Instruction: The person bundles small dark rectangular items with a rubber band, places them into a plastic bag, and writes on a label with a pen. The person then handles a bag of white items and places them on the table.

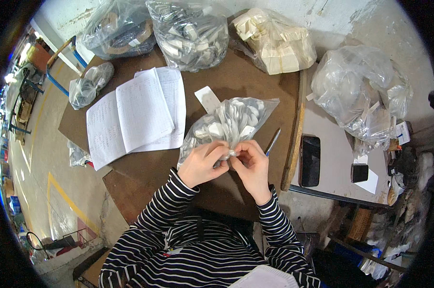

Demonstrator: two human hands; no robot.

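Observation:
A clear plastic bag (222,126) full of small white pieces lies on the brown table in front of me. Its gathered neck points toward me, and both hands pinch it there. My left hand (204,163) is closed on the neck from the left, thumb and fingertips together. From the right, my right hand (251,169) closes on the same twisted end, fingertips almost meeting the left ones. What the fingertips do at the knot is partly hidden. A white card (207,99) sticks out beyond the bag's far left side, and a pen (273,142) lies right of it.
Handwritten papers (145,113) lie on the brown table (150,180) at left. Along the back stand filled plastic bags (190,38), one with cream pieces (279,45). On the side table at right are a black phone (310,161), a smaller black device (359,173) and a large clear bag (351,89).

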